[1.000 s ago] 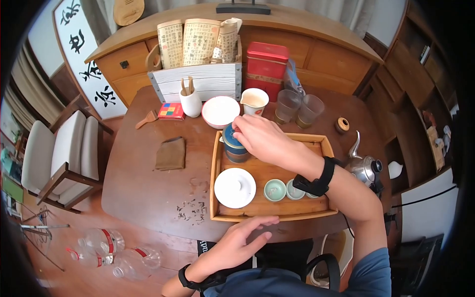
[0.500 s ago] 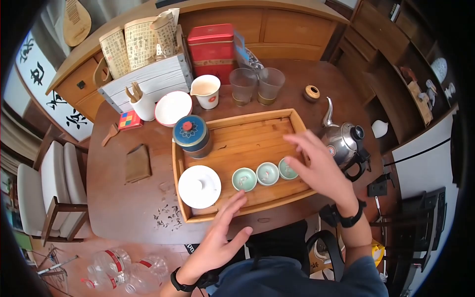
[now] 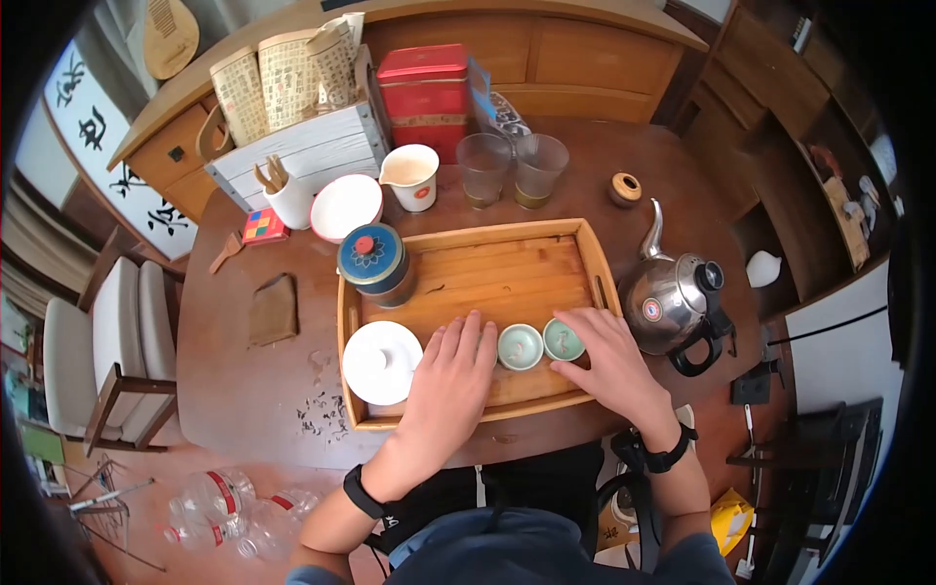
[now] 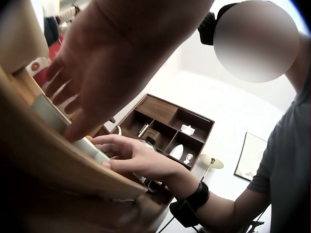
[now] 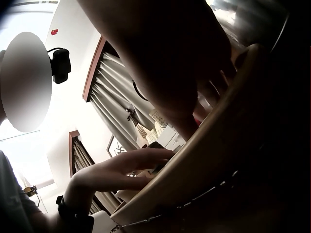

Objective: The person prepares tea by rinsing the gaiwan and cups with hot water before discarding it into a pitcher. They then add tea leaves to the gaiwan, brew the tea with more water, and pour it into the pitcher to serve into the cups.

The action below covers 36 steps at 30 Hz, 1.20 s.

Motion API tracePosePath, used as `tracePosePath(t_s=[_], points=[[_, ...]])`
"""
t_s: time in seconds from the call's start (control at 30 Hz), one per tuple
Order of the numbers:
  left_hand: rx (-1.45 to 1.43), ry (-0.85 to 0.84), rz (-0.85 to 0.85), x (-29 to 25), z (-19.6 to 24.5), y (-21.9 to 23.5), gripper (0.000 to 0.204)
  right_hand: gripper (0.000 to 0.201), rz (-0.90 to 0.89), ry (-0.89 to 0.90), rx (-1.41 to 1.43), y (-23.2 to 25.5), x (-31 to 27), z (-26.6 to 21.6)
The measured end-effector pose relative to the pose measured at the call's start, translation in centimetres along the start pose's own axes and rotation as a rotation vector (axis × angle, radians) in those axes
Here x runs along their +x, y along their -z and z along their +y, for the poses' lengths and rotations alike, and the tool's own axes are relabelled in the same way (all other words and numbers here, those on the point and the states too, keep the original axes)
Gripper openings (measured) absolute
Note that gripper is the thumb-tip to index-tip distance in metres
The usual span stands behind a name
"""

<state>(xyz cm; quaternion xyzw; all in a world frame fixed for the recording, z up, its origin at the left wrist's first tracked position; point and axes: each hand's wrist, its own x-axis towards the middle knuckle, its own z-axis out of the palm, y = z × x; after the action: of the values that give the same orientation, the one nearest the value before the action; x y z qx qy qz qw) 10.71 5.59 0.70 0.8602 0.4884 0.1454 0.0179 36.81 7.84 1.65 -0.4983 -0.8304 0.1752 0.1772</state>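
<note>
Three small pale-green teacups stand in a row near the front of the wooden tray (image 3: 487,234). My left hand (image 3: 444,385) reaches over the leftmost cup and hides nearly all of it in the head view. In the left wrist view that green teacup (image 4: 48,114) shows between its thumb and fingers. The middle teacup (image 3: 521,347) sits untouched between the hands. At the right end, my right hand (image 3: 614,366) holds another teacup (image 3: 564,339), thumb on the near side and fingers at the far side. Just left of my left hand lies a white knobbed lid (image 3: 375,363).
A blue canister (image 3: 373,263) stands in the tray's back left. Right of the tray is a steel kettle (image 3: 668,302). Behind it are a white pitcher (image 3: 410,180), two clear cups and a red tin (image 3: 422,93). A brown cloth (image 3: 274,310) and loose tea leaves (image 3: 320,416) lie left.
My right hand has left the blue canister's lid and come down to the rightmost teacup. The left hand has moved forward over the leftmost teacup. The head view has shifted to the right.
</note>
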Motion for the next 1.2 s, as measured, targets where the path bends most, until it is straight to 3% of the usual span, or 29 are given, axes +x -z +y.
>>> tracePosePath(t_s=[0.17, 0.3, 0.43, 0.6, 0.73, 0.83, 0.97, 1.07, 1.2], points=[[0.037, -0.015, -0.014, 0.4, 0.0, -0.6, 0.071, 0.064, 0.020, 0.002, -0.002, 0.9, 0.3, -0.3], [0.003, 0.084, -0.127, 0.4, 0.3, -0.3, 0.075, 0.065, 0.056, 0.062, 0.117, 1.5, 1.6, -1.9], [-0.005, 0.123, -0.116, 0.5, 0.6, 2.1, 0.079, 0.069, 0.027, 0.158, 0.178, 0.1, 2.5, -2.4], [-0.201, 0.122, -0.068, 1.2, 0.8, 5.5, 0.086, 0.077, -0.035, 0.143, 0.236, -1.3, 2.6, -2.2], [-0.300, 0.020, -0.031, 3.2, 1.3, 4.7, 0.092, 0.089, -0.104, 0.035, 0.295, -1.0, 2.4, -2.1], [-0.356, -0.032, -0.048, 4.3, 1.9, 3.4, 0.096, 0.098, -0.023, 0.036, 0.301, -0.7, 1.5, -1.8], [-0.356, -0.094, -0.040, 4.8, 1.9, 1.6, 0.099, 0.097, -0.056, -0.089, 0.374, 0.2, 0.2, -1.6], [-0.382, -0.059, -0.113, 4.7, 1.9, 2.0, 0.100, 0.095, -0.057, -0.126, 0.420, 0.2, -0.4, -1.6], [-0.503, 0.078, -0.034, 2.8, 2.0, 1.8, 0.096, 0.092, -0.002, -0.045, 0.421, -0.7, 0.1, -2.1]])
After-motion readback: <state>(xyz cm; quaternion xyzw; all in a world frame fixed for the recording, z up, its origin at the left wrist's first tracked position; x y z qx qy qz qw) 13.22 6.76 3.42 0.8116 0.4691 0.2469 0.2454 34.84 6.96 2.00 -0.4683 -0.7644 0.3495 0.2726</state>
